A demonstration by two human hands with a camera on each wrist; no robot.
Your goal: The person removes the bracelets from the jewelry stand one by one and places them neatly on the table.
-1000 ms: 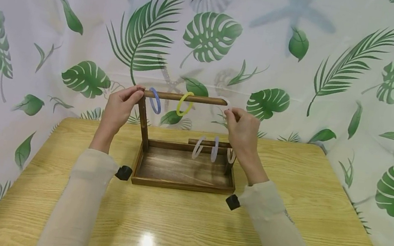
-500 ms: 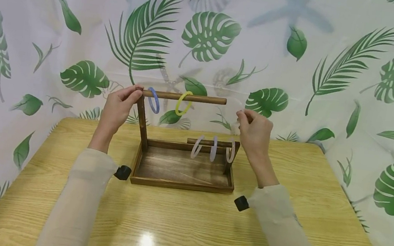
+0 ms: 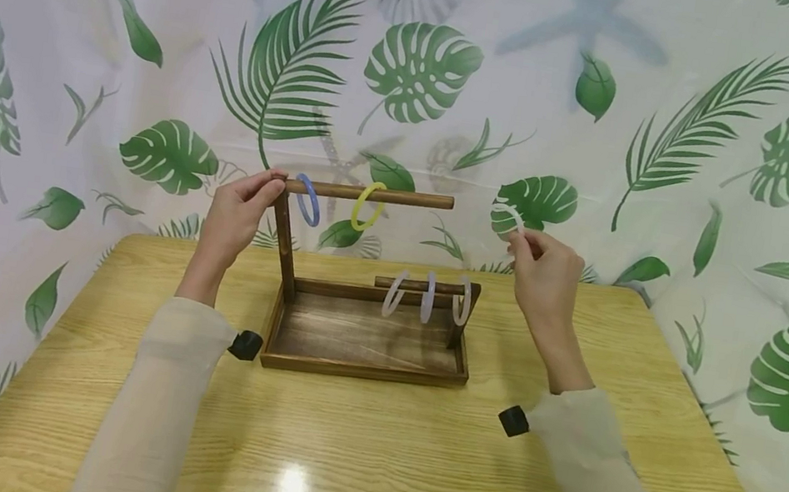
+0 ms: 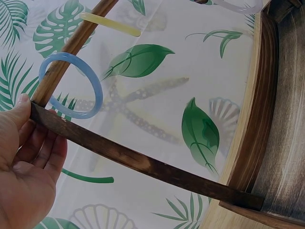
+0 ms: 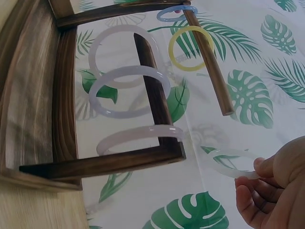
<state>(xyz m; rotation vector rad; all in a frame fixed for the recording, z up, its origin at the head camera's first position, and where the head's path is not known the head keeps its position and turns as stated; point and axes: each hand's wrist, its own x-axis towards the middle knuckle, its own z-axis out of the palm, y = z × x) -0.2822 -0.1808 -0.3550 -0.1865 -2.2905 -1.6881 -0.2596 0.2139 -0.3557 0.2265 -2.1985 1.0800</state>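
At the top left corner of a dark wooden bangle stand (image 3: pixel 288 248), my left hand (image 3: pixel 236 211) grips the joint of post and upper bar (image 3: pixel 412 199), thumb on the near side. My right hand (image 3: pixel 549 280) pinches a whitish translucent bangle (image 5: pixel 233 173) between thumb and fingers, apart from the stand, right of the bar's free end. Around the upper bar hang a blue bangle (image 4: pixel 99 90), close to my left hand, and a yellow bangle (image 4: pixel 109 23) farther along. Several fingers of my right hand curl under in the right wrist view.
Three pale bangles, among them a lavender bangle (image 5: pixel 128 70), hang on the stand's lower bar (image 3: pixel 410 285), below the upper one. The stand's tray (image 3: pixel 362 372) rests on a wooden table (image 3: pixel 365 452). A leaf-patterned cloth (image 3: pixel 416 148) stands behind and at both sides.
My right hand has moved right, from the free end of the upper bar, taking the whitish bangle with it. My left hand, the stand and the hanging bangles have stayed in place.
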